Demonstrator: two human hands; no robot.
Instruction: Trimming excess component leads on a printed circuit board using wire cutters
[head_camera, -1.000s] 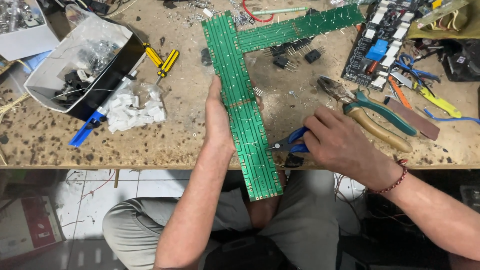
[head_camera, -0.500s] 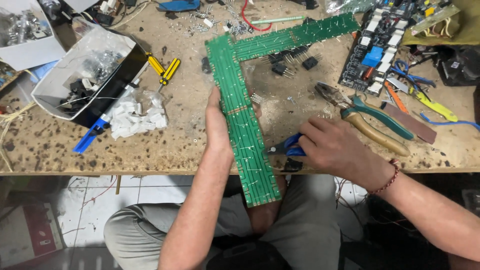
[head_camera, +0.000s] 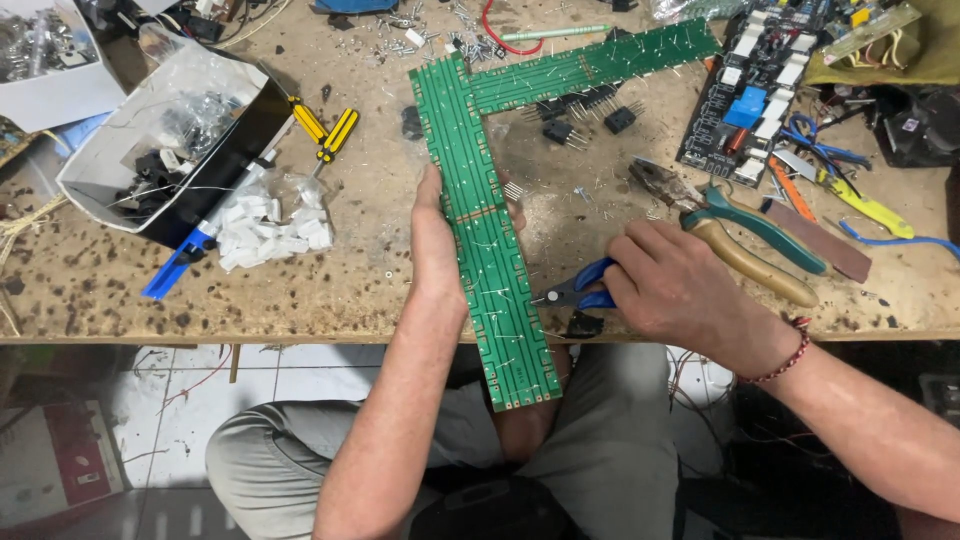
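A long green circuit board strip (head_camera: 480, 225) runs from the bench out over its front edge. My left hand (head_camera: 437, 245) grips it from underneath, near the middle. A second green strip (head_camera: 590, 68) lies crosswise at its far end. My right hand (head_camera: 675, 285) rests on the bench right of the strip, closed on small blue-handled cutters (head_camera: 578, 293) whose tip points at the strip's edge.
Green and tan pliers (head_camera: 740, 225) lie just beyond my right hand. A populated circuit board (head_camera: 755, 85) sits at the back right. On the left stand a box of parts (head_camera: 165, 140), a bag of white pieces (head_camera: 270, 220) and yellow screwdrivers (head_camera: 325, 128).
The view has shifted a little. My right hand has closed on the blue cutters beside the strip. My left hand keeps its hold on the green strip.
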